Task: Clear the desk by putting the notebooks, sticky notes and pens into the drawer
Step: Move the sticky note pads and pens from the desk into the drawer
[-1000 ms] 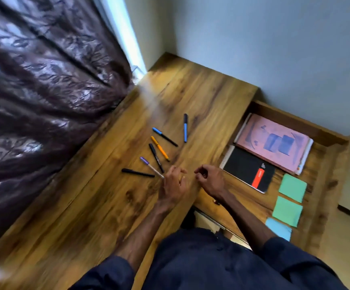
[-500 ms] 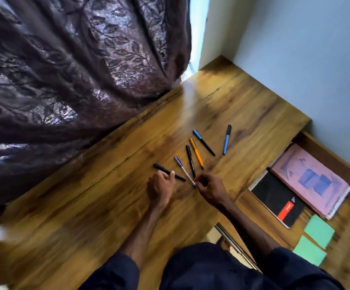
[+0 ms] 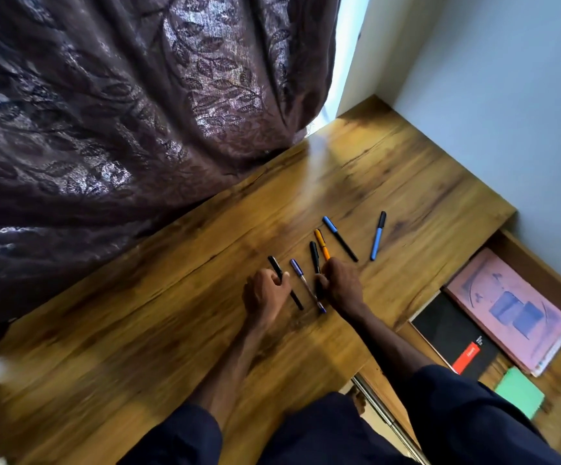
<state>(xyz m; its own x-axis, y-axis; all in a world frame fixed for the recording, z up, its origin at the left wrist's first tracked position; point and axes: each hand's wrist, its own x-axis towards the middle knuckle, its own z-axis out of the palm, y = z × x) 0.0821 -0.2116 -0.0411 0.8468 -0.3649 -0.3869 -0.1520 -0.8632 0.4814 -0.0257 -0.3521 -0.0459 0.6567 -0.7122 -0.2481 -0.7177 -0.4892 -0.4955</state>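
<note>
With the drawer (image 3: 537,266) standing open at the right, 1 green sticky pad (image 3: 519,391), 1 black notebook (image 3: 453,337) and 1 pink notebook (image 3: 507,307) already lie inside it; any other sticky notes fall outside the view. The stowing of paper goods thus appears done, and only the pens are left. All 6 pens lie on the desk (image 3: 171,330).

- The left hand (image 3: 265,292) curls its fingers round the left black pen (image 3: 284,281).
- The right hand (image 3: 341,283) appears to pinch the near end of the middle black pen (image 3: 314,256).
- The purple pen (image 3: 306,285) lies untouched between the 2 hands.
- Just beyond, the orange pen (image 3: 321,243) runs under the right knuckles.
- Farther off, apart from both hands, lie the blue-capped pen (image 3: 339,238) and the blue pen (image 3: 378,234).
</note>
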